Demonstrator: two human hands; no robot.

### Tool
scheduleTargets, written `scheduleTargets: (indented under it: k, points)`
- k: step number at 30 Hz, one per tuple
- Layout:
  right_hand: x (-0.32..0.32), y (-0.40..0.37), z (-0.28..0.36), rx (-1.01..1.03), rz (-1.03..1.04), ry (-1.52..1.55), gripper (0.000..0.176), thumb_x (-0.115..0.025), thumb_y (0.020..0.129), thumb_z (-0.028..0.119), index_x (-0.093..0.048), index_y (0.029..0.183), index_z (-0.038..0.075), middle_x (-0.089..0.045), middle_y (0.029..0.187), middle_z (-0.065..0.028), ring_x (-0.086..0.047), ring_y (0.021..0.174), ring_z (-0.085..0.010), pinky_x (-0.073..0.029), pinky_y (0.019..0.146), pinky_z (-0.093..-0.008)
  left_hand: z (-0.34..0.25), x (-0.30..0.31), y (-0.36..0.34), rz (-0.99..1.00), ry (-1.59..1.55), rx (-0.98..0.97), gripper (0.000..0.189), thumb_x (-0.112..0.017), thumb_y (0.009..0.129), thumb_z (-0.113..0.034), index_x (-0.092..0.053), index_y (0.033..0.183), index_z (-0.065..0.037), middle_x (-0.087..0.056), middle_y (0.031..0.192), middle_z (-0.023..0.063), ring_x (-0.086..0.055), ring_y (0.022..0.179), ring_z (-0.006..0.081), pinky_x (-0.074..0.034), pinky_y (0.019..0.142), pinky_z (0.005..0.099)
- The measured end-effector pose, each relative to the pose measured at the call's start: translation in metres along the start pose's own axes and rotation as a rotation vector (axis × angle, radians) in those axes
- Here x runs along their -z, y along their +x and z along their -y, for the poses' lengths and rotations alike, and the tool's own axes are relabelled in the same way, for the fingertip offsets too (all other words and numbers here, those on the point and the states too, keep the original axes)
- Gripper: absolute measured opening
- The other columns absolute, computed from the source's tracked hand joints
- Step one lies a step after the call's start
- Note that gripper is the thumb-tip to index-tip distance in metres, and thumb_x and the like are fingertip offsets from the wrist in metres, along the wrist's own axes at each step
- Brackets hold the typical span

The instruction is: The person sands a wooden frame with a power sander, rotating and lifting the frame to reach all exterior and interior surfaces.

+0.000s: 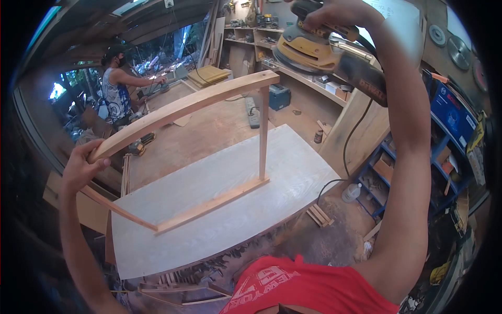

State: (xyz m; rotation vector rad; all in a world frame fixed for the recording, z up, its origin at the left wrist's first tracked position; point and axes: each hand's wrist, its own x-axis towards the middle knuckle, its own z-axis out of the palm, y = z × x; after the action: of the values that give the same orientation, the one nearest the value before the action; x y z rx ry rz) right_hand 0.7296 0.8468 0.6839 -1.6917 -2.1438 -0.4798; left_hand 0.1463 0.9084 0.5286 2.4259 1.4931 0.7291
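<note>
A rectangular wooden frame (209,97) stands upright on a pale board (219,193), its lower rail resting on the surface. My left hand (86,165) is wrapped round the frame's upper corner at the left. High on the right, my right hand (334,15) grips a yellow and black sander (308,49). The sander is raised above and to the right of the frame's other upper corner, apart from the wood. A black cable (351,136) hangs down from the sander's side.
A co-worker (117,86) stands at a bench at the back left. Near the bench's far end lie stacked yellow boards (209,76). A blue shelf rack (436,152) stands at the right, with a clear bottle (351,192) beside it. Wood pieces (320,214) lie below the pale board.
</note>
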Motion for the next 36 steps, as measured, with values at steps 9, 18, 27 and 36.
scheduleTargets:
  k: [9, 18, 27, 36]
  points:
    - [-0.002, -0.008, 0.008, -0.175, 0.174, 0.17, 0.083, -0.085, 0.066, 0.034, -0.063, 0.145, 0.017, -0.072, 0.125, -0.0187, -0.069, 0.112, -0.0301, -0.055, 0.099, -0.0383, -0.009, -0.013, -0.001, -0.091, 0.201, -0.019, 0.072, -0.09, 0.073, -0.042, -0.068, 0.127, 0.0, -0.068, 0.109, 0.0088, -0.064, 0.104, 0.0218, -0.05, 0.094, 0.0372]
    - [-0.032, 0.074, 0.021, 0.128, 0.052, 0.259, 0.079, -0.071, 0.066, 0.003, -0.063, 0.144, 0.016, -0.062, 0.12, -0.0103, -0.066, 0.102, -0.0208, -0.056, 0.093, -0.0346, 0.082, 0.01, -0.06, -0.518, 0.064, 0.09, 0.098, -0.095, 0.072, -0.045, -0.052, 0.154, -0.011, -0.064, 0.133, 0.0093, -0.063, 0.121, 0.0226, -0.05, 0.105, 0.0381]
    - [-0.04, 0.1, 0.083, 0.164, 0.106, 0.406, 0.086, -0.07, 0.061, 0.001, -0.06, 0.146, 0.015, -0.061, 0.123, -0.0113, -0.065, 0.105, -0.0219, -0.055, 0.098, -0.0344, 0.131, -0.026, -0.081, -0.698, -0.717, 0.066, 0.095, -0.096, 0.078, -0.03, -0.046, 0.155, -0.001, -0.067, 0.129, 0.0114, -0.065, 0.118, 0.0201, -0.051, 0.105, 0.0327]
    - [-0.038, 0.098, 0.165, 0.092, 0.161, 0.341, 0.083, -0.072, 0.062, 0.003, -0.062, 0.143, 0.016, -0.061, 0.131, -0.0132, -0.065, 0.114, -0.0253, -0.055, 0.1, -0.0365, 0.148, -0.026, -0.074, -0.603, -0.918, -0.031, 0.075, -0.093, 0.082, -0.023, -0.052, 0.142, -0.006, -0.065, 0.122, 0.0086, -0.069, 0.108, 0.0206, -0.055, 0.099, 0.0334]
